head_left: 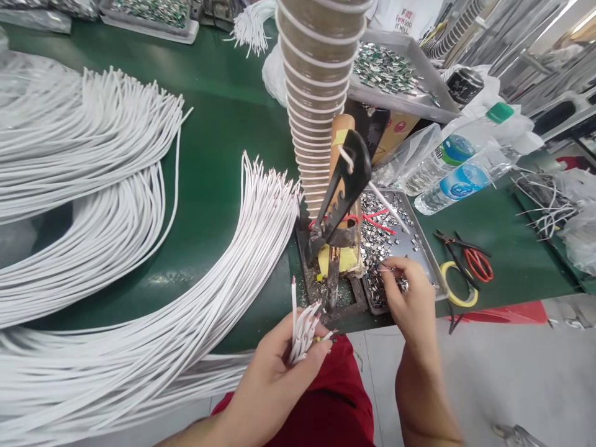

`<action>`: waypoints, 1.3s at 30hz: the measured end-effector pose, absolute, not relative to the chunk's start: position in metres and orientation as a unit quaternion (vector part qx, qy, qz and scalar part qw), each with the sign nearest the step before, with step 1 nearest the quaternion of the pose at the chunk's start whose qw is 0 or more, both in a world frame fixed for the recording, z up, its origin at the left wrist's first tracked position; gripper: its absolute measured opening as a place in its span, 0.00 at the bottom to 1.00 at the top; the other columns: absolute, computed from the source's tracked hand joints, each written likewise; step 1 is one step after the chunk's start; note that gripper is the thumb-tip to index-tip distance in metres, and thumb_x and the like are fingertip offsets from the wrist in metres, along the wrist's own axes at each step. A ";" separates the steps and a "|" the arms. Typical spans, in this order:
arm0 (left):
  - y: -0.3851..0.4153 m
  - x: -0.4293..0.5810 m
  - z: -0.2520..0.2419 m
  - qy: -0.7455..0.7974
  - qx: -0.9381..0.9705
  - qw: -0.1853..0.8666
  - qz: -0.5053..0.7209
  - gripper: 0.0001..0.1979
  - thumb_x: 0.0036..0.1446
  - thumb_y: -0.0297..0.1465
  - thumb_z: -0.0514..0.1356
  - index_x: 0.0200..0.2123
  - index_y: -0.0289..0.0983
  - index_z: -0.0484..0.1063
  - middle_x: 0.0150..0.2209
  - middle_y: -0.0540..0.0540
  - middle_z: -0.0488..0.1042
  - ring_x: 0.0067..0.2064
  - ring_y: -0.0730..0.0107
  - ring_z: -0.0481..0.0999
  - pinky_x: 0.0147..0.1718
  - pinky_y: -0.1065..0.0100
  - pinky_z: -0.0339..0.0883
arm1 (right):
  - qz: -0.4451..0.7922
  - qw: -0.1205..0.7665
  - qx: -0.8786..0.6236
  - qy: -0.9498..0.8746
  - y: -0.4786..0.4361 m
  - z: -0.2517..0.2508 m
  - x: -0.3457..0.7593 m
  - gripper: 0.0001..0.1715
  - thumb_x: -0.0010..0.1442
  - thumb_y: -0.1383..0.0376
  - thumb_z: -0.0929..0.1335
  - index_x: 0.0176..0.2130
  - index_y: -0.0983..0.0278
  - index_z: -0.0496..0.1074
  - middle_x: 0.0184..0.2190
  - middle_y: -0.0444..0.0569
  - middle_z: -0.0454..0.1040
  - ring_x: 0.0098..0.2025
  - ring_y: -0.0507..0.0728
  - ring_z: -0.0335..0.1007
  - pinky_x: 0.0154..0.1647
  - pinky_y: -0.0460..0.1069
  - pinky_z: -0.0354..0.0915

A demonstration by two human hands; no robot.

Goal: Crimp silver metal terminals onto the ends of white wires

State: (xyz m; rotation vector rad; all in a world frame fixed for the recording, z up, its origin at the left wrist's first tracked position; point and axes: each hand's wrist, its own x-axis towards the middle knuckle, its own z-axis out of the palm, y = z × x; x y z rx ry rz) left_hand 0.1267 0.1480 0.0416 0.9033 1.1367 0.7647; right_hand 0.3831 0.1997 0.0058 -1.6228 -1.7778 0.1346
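Note:
My left hand (pixel 279 366) is closed round a bunch of white cables (pixel 305 332), their stripped ends with reddish tips pointing up. One cable sticks up higher than the others. My right hand (pixel 412 295) reaches into a grey metal tray (pixel 431 261) of small silvery metal connectors (pixel 379 242). Its thumb and forefinger are pinched together over the pile; whatever is between them is too small to make out. Between the hands stands a soldering iron (pixel 333 273) held upright in a stand, tip down, with a black bracket (pixel 347 180) and red wire about it.
A ribbed extraction hose (pixel 321 81) comes down behind the iron. Large bundles of white cable (pixel 223 261) cover the left side. Water bottles (pixel 460 183), pliers (pixel 459 248) and yellow tape (pixel 459 285) lie right. A raised tray (pixel 410 105) holds small green-and-silver parts.

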 end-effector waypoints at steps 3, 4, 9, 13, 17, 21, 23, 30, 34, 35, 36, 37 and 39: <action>0.152 0.128 0.042 0.514 0.404 0.674 0.344 0.07 0.61 0.34 0.67 0.32 0.40 0.74 0.29 0.54 0.69 0.31 0.69 0.66 0.35 0.71 0.66 | 0.138 0.412 -0.571 -0.696 0.180 0.014 0.368 0.07 0.72 0.69 0.68 0.46 0.58 0.76 0.41 0.49 0.81 0.42 0.57 0.77 0.44 0.53 0.73; 0.154 0.129 0.043 0.514 0.405 0.671 0.349 0.07 0.61 0.33 0.67 0.32 0.39 0.74 0.29 0.54 0.69 0.31 0.69 0.66 0.35 0.71 0.65 | 0.168 0.426 -0.545 -0.702 0.173 0.016 0.362 0.09 0.71 0.71 0.68 0.46 0.57 0.76 0.41 0.48 0.81 0.44 0.57 0.78 0.45 0.53 0.74; 0.159 0.131 0.045 0.485 0.395 0.681 0.380 0.07 0.63 0.32 0.65 0.32 0.39 0.73 0.31 0.53 0.69 0.33 0.70 0.67 0.37 0.71 0.68 | 0.220 0.429 -0.476 -0.735 0.152 0.024 0.334 0.14 0.68 0.76 0.69 0.48 0.58 0.75 0.39 0.46 0.81 0.40 0.55 0.78 0.44 0.52 0.74; 0.160 0.131 0.048 0.483 0.379 0.691 0.381 0.08 0.60 0.32 0.67 0.29 0.39 0.72 0.30 0.52 0.72 0.34 0.68 0.70 0.40 0.69 0.71 | 0.219 0.426 -0.455 -0.751 0.151 0.029 0.324 0.15 0.68 0.76 0.69 0.49 0.58 0.75 0.38 0.46 0.79 0.38 0.55 0.76 0.41 0.53 0.73; 0.160 0.131 0.048 0.494 0.375 0.680 0.392 0.07 0.59 0.31 0.67 0.29 0.38 0.74 0.35 0.47 0.79 0.40 0.63 0.77 0.46 0.65 0.73 | 0.186 0.427 -0.461 -0.756 0.151 0.031 0.321 0.17 0.67 0.76 0.69 0.50 0.57 0.76 0.37 0.45 0.76 0.37 0.56 0.73 0.39 0.53 0.72; 0.162 0.130 0.044 0.492 0.376 0.679 0.395 0.07 0.59 0.31 0.67 0.29 0.39 0.74 0.37 0.47 0.81 0.40 0.63 0.78 0.45 0.65 0.74 | 0.146 0.427 -0.467 -0.760 0.145 0.027 0.323 0.19 0.68 0.78 0.67 0.52 0.59 0.75 0.41 0.48 0.77 0.40 0.56 0.76 0.41 0.54 0.75; 0.163 0.130 0.043 0.492 0.378 0.676 0.397 0.07 0.59 0.30 0.67 0.29 0.39 0.74 0.37 0.47 0.81 0.41 0.63 0.79 0.46 0.66 0.74 | 0.116 0.431 -0.472 -0.760 0.143 0.025 0.322 0.17 0.67 0.78 0.68 0.50 0.60 0.74 0.43 0.50 0.79 0.43 0.56 0.79 0.45 0.55 0.76; 0.166 0.128 0.044 0.484 0.345 0.689 0.415 0.08 0.57 0.29 0.68 0.28 0.40 0.73 0.38 0.49 0.80 0.41 0.64 0.79 0.47 0.67 0.74 | 0.056 0.445 -0.456 -0.769 0.148 0.025 0.314 0.16 0.66 0.80 0.69 0.48 0.62 0.74 0.41 0.51 0.83 0.41 0.56 0.83 0.44 0.53 0.78; 0.168 0.128 0.047 0.477 0.341 0.692 0.421 0.08 0.57 0.28 0.68 0.28 0.39 0.73 0.38 0.49 0.79 0.41 0.66 0.78 0.47 0.68 0.73 | 0.066 0.452 -0.448 -0.768 0.148 0.024 0.313 0.18 0.65 0.80 0.70 0.50 0.62 0.74 0.43 0.53 0.83 0.42 0.57 0.83 0.41 0.54 0.79; 0.168 0.128 0.047 0.477 0.341 0.692 0.422 0.08 0.57 0.28 0.69 0.28 0.39 0.73 0.37 0.49 0.79 0.40 0.66 0.78 0.45 0.68 0.73 | 0.066 0.453 -0.448 -0.768 0.148 0.024 0.313 0.18 0.65 0.80 0.70 0.50 0.62 0.74 0.44 0.53 0.83 0.42 0.57 0.83 0.41 0.54 0.79; 0.169 0.128 0.047 0.477 0.339 0.692 0.424 0.08 0.57 0.28 0.69 0.28 0.39 0.73 0.37 0.49 0.79 0.39 0.67 0.77 0.43 0.69 0.72 | 0.065 0.453 -0.448 -0.768 0.148 0.023 0.313 0.18 0.65 0.79 0.70 0.50 0.62 0.74 0.44 0.53 0.83 0.42 0.57 0.83 0.41 0.54 0.79; 0.169 0.128 0.047 0.478 0.336 0.691 0.426 0.08 0.57 0.28 0.69 0.28 0.39 0.73 0.37 0.50 0.79 0.38 0.67 0.76 0.41 0.70 0.72 | 0.062 0.451 -0.447 -0.770 0.148 0.023 0.312 0.17 0.65 0.79 0.71 0.49 0.62 0.74 0.44 0.53 0.83 0.43 0.57 0.83 0.42 0.54 0.79; 0.169 0.128 0.047 0.478 0.334 0.690 0.428 0.08 0.57 0.29 0.69 0.28 0.39 0.73 0.37 0.49 0.79 0.37 0.68 0.76 0.40 0.70 0.72 | 0.053 0.450 -0.446 -0.772 0.148 0.023 0.311 0.17 0.65 0.79 0.71 0.49 0.62 0.74 0.43 0.53 0.83 0.43 0.56 0.82 0.42 0.53 0.79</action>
